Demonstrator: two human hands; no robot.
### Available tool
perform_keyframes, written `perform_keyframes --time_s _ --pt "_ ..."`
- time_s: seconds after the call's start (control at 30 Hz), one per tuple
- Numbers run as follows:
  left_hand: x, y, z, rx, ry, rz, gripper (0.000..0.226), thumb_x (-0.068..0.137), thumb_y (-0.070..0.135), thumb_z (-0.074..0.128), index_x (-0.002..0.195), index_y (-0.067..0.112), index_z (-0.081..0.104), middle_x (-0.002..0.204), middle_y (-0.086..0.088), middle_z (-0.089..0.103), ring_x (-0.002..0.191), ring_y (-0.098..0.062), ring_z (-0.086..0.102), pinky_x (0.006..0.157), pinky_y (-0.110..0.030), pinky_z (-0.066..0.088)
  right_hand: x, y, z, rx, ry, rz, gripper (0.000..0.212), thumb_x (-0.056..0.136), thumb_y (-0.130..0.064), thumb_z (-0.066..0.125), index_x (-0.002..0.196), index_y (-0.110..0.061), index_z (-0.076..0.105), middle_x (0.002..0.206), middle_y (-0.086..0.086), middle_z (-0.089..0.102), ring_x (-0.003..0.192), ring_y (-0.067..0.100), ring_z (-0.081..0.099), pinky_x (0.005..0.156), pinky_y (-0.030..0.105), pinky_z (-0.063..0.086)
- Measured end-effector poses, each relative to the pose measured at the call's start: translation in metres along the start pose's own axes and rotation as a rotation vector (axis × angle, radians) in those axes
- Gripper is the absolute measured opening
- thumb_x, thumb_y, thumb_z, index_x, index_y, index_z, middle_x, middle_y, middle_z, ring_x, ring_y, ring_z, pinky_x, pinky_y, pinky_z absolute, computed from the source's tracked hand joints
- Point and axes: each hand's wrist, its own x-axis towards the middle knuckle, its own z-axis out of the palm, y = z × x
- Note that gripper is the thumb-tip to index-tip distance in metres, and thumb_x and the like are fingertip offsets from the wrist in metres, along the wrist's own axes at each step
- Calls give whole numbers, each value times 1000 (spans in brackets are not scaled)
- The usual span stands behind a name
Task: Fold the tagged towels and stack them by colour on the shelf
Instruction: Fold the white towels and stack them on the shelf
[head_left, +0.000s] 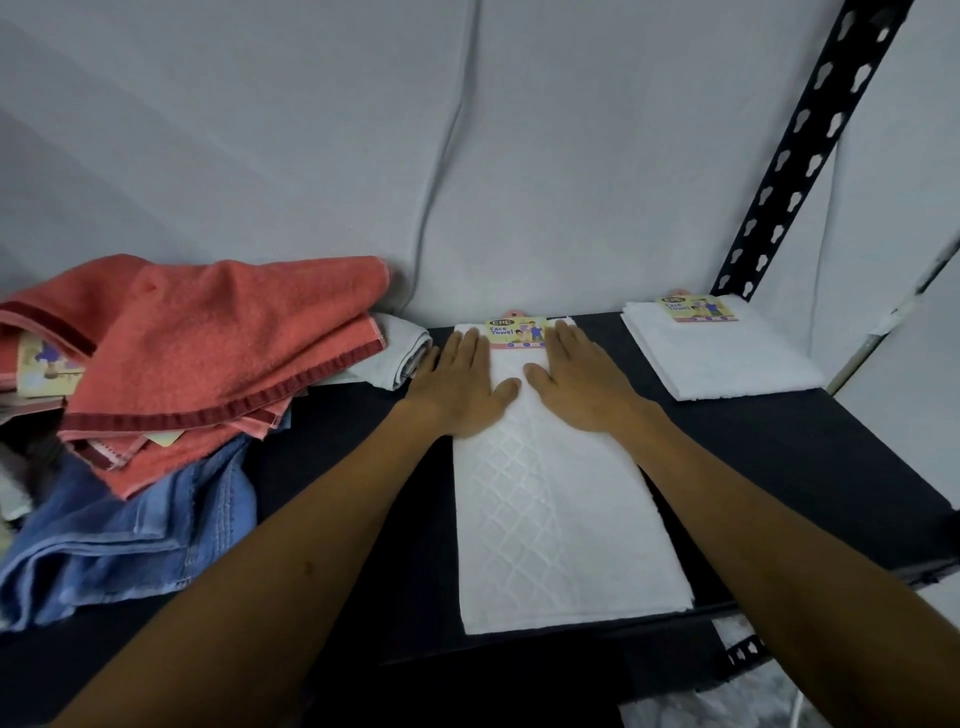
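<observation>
Black shelf board (779, 441) against a grey wall, towels on it.
Left hand (460, 387) and right hand (582, 382), fingers straight, press flat on the long white diamond-patterned towel (561, 530).

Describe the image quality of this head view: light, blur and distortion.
Head view: soft, dim, even light, no glare; wide-angle bending bows the black shelf upright; the tag on the white towel reads sharply, while the left-edge coral towels look smeared.
</observation>
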Motion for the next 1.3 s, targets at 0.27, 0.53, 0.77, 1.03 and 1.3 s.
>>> perform_keyframes --time_s 0.27,0.53,0.77,1.03,1.3 --pt "-23 7 -3 -26 401 118 51 95 38 41 130 1 46 133 -14 48 130 -32 41 98 -45 39 -32 -14 -28 108 308 42 42 95 -23 52 131 -1 53 141 14 49 130 30 45 104 44 36" --pt "-103 13 14 -64 -1 217 77 97 63 23 158 19 5 165 1 -5 150 -9 -9 123 -42 -3 -137 -22 -31 113 -60 -120 56 103 -44 35 152 -17 31 161 4 23 149 18 15 119 40 16" --pt "-113 17 0 46 -41 206 76 95 68 17 157 25 9 165 2 6 149 -13 4 118 -44 7 -135 -2 -39 -52 -189 -149 55 104 -48 19 156 -30 18 164 -7 9 151 14 2 121 48 7" --pt "-109 30 -28 -414 179 341 30 101 31 49 127 25 63 108 7 71 104 -13 62 97 -30 45 -144 -31 -49 36 -5 183 39 100 -38 40 113 -9 61 118 8 63 107 29 56 95 41 41" --pt "-53 24 -12 -23 -15 315 54 102 49 37 151 30 32 163 -1 18 151 -20 7 121 -47 8 -175 -7 -27 -27 -166 -60 72 95 -65 12 157 -28 0 165 -3 -8 150 12 -12 122 43 -4"
